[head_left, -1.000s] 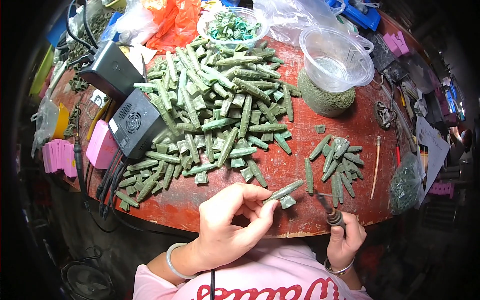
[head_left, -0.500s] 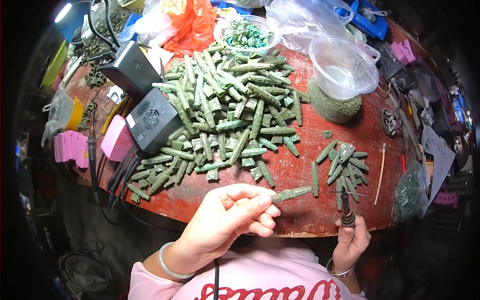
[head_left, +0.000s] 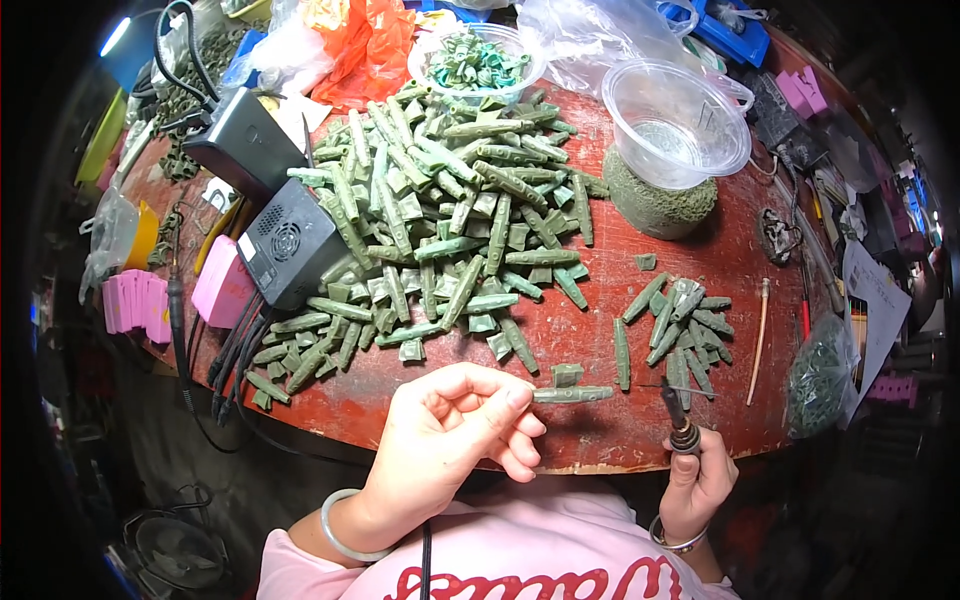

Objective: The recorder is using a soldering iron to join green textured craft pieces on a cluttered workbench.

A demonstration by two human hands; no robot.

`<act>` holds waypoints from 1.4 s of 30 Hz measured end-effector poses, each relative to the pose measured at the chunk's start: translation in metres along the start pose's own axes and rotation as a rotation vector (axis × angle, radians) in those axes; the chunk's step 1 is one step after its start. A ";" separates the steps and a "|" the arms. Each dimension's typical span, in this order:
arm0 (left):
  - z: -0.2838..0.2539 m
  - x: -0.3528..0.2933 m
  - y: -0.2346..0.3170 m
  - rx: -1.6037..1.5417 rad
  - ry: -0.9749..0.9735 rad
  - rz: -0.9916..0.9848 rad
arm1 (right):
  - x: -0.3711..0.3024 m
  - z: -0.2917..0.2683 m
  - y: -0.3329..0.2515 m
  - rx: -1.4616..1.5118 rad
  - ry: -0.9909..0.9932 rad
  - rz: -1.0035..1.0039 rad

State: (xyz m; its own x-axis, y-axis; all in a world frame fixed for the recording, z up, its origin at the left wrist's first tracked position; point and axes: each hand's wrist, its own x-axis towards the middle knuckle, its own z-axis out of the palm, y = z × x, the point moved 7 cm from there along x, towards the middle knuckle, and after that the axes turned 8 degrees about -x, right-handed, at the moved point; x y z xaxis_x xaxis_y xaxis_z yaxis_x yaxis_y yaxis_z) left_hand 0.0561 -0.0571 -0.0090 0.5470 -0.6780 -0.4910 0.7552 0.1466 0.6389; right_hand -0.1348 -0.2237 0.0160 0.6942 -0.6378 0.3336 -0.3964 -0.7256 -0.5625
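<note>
Between thumb and forefinger, my left hand (head_left: 450, 425) pinches the end of a slim green stick (head_left: 575, 394) that looks like carved wax. A small square green chip (head_left: 567, 375) shows right beside the stick's far edge; whether they touch I cannot tell. My right hand (head_left: 702, 472) is closed around the dark handle of a pen-like tool (head_left: 684, 432), with a thin wire crosswise at its tip. That tip is near a small heap of green sticks (head_left: 690, 325), apart from the held stick. One more green stick (head_left: 622, 354) lies alone left of that heap.
A large pile of green sticks and chips (head_left: 450, 220) covers the middle of the red table (head_left: 590, 440). Left of it stand black boxes (head_left: 290, 245) with cables and pink blocks (head_left: 222, 280). A clear tub (head_left: 678, 175) sits on a green, rough-sided container (head_left: 655, 212) at back right.
The held stick has turned to lie more level, and a square chip now shows beside it. The view has shifted slightly; the tool in my right hand is tilted more to the left.
</note>
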 end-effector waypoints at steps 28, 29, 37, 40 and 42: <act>0.006 -0.001 -0.002 0.111 -0.057 0.025 | 0.010 0.008 -0.018 -0.108 -0.137 -0.242; 0.006 -0.001 -0.002 0.111 -0.057 0.024 | 0.010 0.008 -0.018 -0.109 -0.137 -0.241; 0.007 -0.002 -0.002 0.114 -0.052 0.022 | 0.010 0.008 -0.019 -0.109 -0.145 -0.250; 0.006 -0.001 -0.002 0.113 -0.048 0.015 | 0.010 0.007 -0.019 -0.115 -0.150 -0.250; 0.006 -0.002 -0.002 0.115 -0.046 0.020 | 0.010 0.009 -0.018 -0.111 -0.149 -0.253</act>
State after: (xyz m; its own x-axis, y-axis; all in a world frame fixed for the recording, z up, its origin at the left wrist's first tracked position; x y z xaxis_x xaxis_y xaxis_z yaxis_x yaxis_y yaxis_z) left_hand 0.0519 -0.0604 -0.0060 0.5423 -0.7084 -0.4518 0.6967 0.0785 0.7131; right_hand -0.1159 -0.2147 0.0227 0.8561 -0.3947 0.3335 -0.2575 -0.8854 -0.3870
